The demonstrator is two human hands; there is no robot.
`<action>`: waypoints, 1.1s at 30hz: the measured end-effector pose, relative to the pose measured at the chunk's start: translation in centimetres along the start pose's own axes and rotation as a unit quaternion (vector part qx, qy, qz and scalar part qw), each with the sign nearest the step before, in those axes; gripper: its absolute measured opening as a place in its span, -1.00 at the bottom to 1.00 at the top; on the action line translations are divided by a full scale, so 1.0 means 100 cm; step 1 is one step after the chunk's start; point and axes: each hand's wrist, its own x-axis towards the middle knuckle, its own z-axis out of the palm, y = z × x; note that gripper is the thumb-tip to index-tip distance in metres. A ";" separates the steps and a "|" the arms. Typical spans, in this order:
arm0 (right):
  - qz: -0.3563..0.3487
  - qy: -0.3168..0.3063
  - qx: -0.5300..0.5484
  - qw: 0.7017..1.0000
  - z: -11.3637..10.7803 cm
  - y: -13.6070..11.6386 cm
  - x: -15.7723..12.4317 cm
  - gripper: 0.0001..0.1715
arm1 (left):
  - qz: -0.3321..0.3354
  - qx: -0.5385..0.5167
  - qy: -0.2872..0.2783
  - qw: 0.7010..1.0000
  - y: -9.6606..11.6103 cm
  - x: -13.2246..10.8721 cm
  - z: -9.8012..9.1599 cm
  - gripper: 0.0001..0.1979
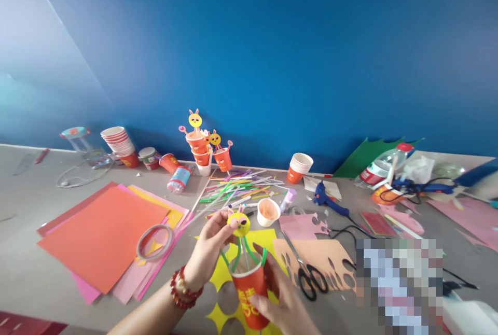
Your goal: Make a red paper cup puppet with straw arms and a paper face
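My right hand grips a red paper cup low in the view. Green straws and a stick rise out of the cup. On top of the stick sits a small yellow paper animal face with pink ears. My left hand, with a red bead bracelet at the wrist, pinches that yellow face between its fingertips. Under the cup lies a yellow paper sheet with pieces cut out.
Orange and pink paper sheets and a tape roll lie left. Scissors lie on cut peach paper to the right. Farther back are coloured straws, finished cup figures, cup stacks, a blue glue gun and a bottle.
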 end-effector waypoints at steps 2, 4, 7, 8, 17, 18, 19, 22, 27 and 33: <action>-0.007 -0.005 0.023 1.000 0.000 -0.002 0.003 -0.05 | 0.011 -0.005 -0.011 1.000 0.002 0.000 -0.003 -0.73; -0.014 -0.015 0.041 0.999 -0.001 -0.005 0.005 -0.07 | 0.020 -0.005 -0.015 1.000 0.003 0.001 -0.005 -0.73; -0.014 -0.032 0.060 0.998 -0.001 -0.010 0.006 -0.10 | 0.028 0.004 -0.007 1.000 0.001 0.003 -0.007 -0.73; -0.011 -0.037 0.064 0.997 0.000 -0.012 0.006 -0.09 | 0.029 0.007 -0.004 1.000 0.000 0.003 -0.007 -0.72; 0.000 -0.046 0.106 0.993 0.002 -0.014 0.008 -0.01 | 0.014 0.022 -0.002 1.000 0.002 0.002 -0.001 -0.70; 0.000 -0.042 0.108 0.993 0.001 -0.013 0.008 -0.02 | 0.009 0.030 -0.013 0.999 0.002 0.002 -0.001 -0.70; -0.001 -0.039 0.112 0.993 0.000 -0.011 0.008 -0.03 | 0.005 0.038 -0.024 0.999 0.001 0.002 -0.001 -0.70; -0.011 -0.038 0.116 0.992 -0.002 -0.009 0.010 -0.08 | -0.002 0.038 -0.034 0.999 -0.003 0.003 -0.003 -0.73; -0.039 -0.050 0.098 0.993 -0.003 -0.014 0.014 -0.21 | -0.003 -0.005 -0.070 0.998 -0.010 -0.004 -0.008 -0.80; -0.044 -0.026 0.079 0.996 -0.001 -0.021 0.019 -0.38 | -0.013 0.040 -0.173 0.984 -0.016 -0.022 -0.011 -0.50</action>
